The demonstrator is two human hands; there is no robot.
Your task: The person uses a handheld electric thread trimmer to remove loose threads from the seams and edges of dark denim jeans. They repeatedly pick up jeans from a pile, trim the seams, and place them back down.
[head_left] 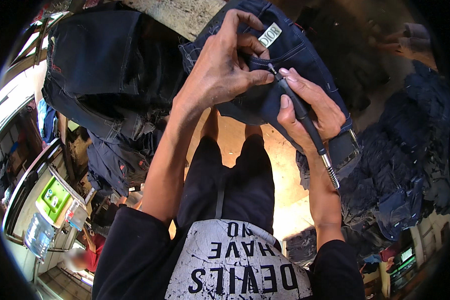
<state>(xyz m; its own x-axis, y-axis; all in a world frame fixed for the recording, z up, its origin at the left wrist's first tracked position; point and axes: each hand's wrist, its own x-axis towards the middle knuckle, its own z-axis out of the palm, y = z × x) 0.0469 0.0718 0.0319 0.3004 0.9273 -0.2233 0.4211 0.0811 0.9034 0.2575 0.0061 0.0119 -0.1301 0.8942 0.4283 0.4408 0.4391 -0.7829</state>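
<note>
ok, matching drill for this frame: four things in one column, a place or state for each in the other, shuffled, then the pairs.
Things:
1. slim black pen-shaped rotary tool
2. dark blue denim jeans with a white rectangular label
3. lime green plastic box
4. clear plastic water bottle

Place or state:
A. lower left, beneath the green box
B. pinched at the seam by the left hand
C. held in the right hand, tip at the seam
D. on the left, on a metal-framed rack

Pairs: 1-C, 2-B, 3-D, 4-A
</note>
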